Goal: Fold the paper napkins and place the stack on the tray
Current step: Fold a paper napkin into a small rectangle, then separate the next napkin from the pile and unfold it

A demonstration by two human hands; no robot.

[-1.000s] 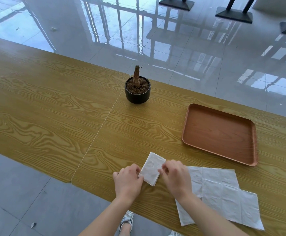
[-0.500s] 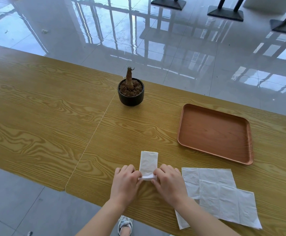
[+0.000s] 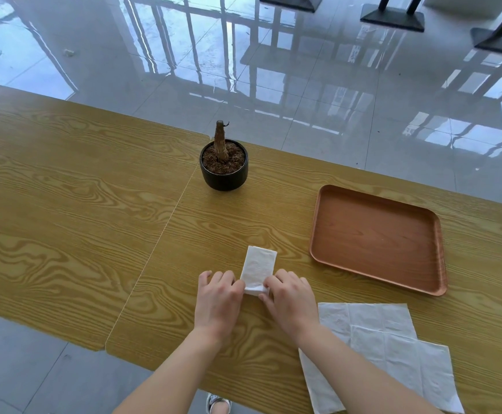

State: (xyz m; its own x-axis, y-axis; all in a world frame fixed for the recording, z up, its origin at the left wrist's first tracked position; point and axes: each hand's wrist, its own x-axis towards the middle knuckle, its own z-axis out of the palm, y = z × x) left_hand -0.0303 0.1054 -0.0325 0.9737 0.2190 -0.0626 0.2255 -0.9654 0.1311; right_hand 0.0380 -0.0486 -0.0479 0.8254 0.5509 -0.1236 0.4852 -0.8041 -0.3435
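Near the table's front edge, left hand (image 3: 217, 303) and right hand (image 3: 288, 300) pinched the folded napkin (image 3: 257, 268); apparently lifting its end; uneven pull could skew the crease.

both hands (image 3: 218, 303) pinching folded napkin (image 3: 258, 268), tray (image 3: 376, 280) bare

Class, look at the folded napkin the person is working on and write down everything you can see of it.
The folded napkin is white, soft-looking paper with a faint embossed texture, folded into a narrow rectangle. It lies flat on the wooden table, its long side pointing away from the person, slightly tilted. The left hand and right hand pinch its near end from either side, where the layers lift a little. It sits left of the tray, touching neither it nor the unfolded napkins.
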